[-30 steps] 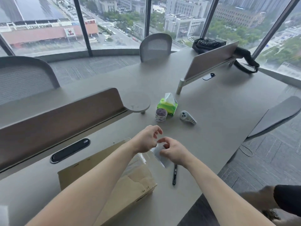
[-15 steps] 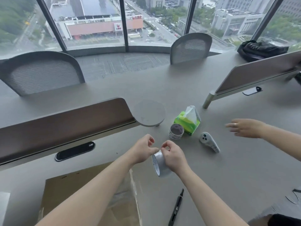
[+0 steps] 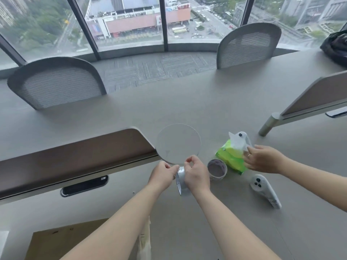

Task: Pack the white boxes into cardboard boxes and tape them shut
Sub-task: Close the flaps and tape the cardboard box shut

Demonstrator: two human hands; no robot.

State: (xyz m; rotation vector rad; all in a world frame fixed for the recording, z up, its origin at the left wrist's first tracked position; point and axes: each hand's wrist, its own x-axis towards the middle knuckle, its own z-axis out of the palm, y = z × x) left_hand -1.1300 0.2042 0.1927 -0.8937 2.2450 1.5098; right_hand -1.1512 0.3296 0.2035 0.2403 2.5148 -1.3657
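Observation:
A roll of clear packing tape is held upright above the grey table, between my two hands. My right hand grips the roll with curled fingers. My left hand pinches at the roll's left edge, where the tape end lies. A cardboard box lies at the lower left, partly cut off by the frame's edge, with a strip of clear tape hanging along its right side. No white boxes are in sight.
Another person's hand touches a green tissue pack on the right. A second tape roll stands beside it, with a white controller nearer me. A brown desk divider, a round stand and two chairs lie beyond.
My view has tilted up and leftward, so the cardboard box has slid low and the black pen has left the frame. Another person's hand has come in from the right and reached the tissue pack.

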